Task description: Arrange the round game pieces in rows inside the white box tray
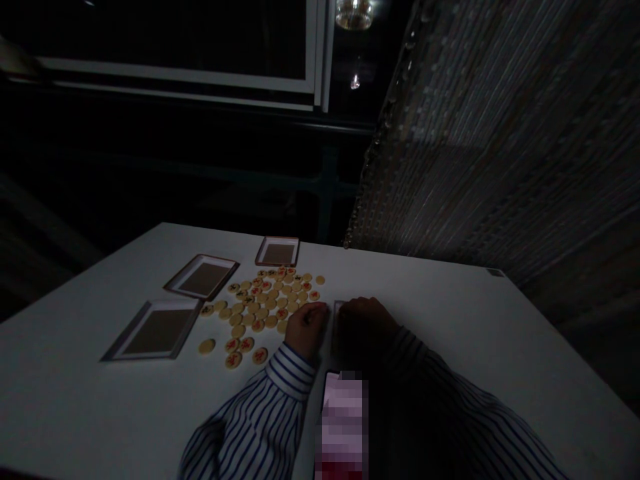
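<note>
Several round tan game discs (265, 303) with red or dark marks lie scattered on a white table (75, 387). My left hand (306, 328), in a striped sleeve, rests curled at the right edge of the pile, fingers folded down near a disc. My right hand (367, 319) sits in shadow just beside it, fingers curled over the edge of a small dark tray (338, 308). What either hand holds is hidden in the dim light.
Three shallow box trays with brown insides lie on the table: one at the near left (155, 331), one further back (203, 277), one at the far middle (277, 252). A phone (343, 427) lies near me. A beaded curtain (490, 147) hangs at the right.
</note>
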`<control>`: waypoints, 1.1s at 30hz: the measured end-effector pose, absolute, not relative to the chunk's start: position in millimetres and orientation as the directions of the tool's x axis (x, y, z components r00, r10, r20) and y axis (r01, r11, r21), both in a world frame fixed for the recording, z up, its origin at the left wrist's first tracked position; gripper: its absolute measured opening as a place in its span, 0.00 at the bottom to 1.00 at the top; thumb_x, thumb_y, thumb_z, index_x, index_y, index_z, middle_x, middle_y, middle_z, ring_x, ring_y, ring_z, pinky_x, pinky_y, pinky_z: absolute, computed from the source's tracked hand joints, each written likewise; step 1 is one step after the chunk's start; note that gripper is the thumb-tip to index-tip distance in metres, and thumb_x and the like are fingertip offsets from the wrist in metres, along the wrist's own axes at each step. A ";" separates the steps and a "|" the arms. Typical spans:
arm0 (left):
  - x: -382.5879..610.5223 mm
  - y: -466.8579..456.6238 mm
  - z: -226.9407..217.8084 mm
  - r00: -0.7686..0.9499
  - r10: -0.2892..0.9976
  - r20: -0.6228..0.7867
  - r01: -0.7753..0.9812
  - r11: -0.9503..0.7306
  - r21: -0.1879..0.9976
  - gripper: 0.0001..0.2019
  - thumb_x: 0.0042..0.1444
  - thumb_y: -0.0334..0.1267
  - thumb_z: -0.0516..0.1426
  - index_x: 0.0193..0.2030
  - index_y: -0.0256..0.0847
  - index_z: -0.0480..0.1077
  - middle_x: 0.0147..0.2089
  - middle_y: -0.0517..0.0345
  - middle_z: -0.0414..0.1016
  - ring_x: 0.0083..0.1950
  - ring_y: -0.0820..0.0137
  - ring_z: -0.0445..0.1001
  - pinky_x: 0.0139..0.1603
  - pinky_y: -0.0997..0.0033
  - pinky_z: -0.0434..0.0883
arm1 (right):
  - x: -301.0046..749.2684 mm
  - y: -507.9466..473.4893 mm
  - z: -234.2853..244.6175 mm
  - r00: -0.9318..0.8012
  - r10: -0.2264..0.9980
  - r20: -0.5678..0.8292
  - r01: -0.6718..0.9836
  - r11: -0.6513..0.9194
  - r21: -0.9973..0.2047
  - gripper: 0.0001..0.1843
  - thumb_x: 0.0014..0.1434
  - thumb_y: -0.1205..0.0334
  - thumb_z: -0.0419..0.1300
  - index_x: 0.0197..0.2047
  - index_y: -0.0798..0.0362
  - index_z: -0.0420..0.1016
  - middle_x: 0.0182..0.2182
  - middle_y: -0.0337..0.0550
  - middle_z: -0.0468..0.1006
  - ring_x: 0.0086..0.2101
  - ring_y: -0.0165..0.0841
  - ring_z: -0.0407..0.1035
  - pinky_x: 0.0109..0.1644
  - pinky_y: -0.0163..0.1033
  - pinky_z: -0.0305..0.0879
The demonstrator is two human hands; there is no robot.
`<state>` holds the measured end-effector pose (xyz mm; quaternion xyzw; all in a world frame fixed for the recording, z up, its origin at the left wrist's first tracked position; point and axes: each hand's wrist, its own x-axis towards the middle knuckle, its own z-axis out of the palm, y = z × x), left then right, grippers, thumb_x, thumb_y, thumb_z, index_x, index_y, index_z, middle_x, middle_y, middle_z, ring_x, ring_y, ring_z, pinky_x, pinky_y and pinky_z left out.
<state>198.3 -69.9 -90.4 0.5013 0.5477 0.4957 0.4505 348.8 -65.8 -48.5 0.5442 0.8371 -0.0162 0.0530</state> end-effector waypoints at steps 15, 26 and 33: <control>196.9 -69.9 -90.9 -0.072 0.997 -0.008 0.105 0.016 0.994 0.10 0.43 0.42 0.56 0.29 0.38 0.72 0.26 0.56 0.74 0.29 0.70 0.71 0.26 0.75 0.67 | 349.0 -69.4 -43.6 -0.429 0.893 -0.135 0.897 0.439 0.056 0.14 0.54 0.54 0.50 0.32 0.52 0.73 0.33 0.47 0.75 0.34 0.38 0.69 0.35 0.39 0.58; 196.0 -70.2 -86.7 -0.088 0.996 -0.017 0.067 0.022 0.998 0.12 0.41 0.42 0.56 0.29 0.36 0.72 0.26 0.56 0.74 0.30 0.70 0.71 0.28 0.73 0.67 | 348.5 -70.0 -48.0 -0.462 0.880 -0.108 0.880 0.470 0.072 0.13 0.53 0.54 0.51 0.32 0.52 0.73 0.32 0.48 0.75 0.35 0.40 0.68 0.35 0.41 0.57; 186.5 -75.5 -69.5 -0.085 0.996 -0.011 0.068 0.017 0.998 0.12 0.42 0.42 0.56 0.29 0.35 0.72 0.26 0.55 0.74 0.30 0.69 0.71 0.26 0.74 0.66 | 354.4 -60.6 -43.9 -0.418 0.904 -0.093 0.904 0.424 0.059 0.13 0.56 0.56 0.49 0.37 0.49 0.72 0.37 0.46 0.74 0.39 0.38 0.66 0.36 0.39 0.56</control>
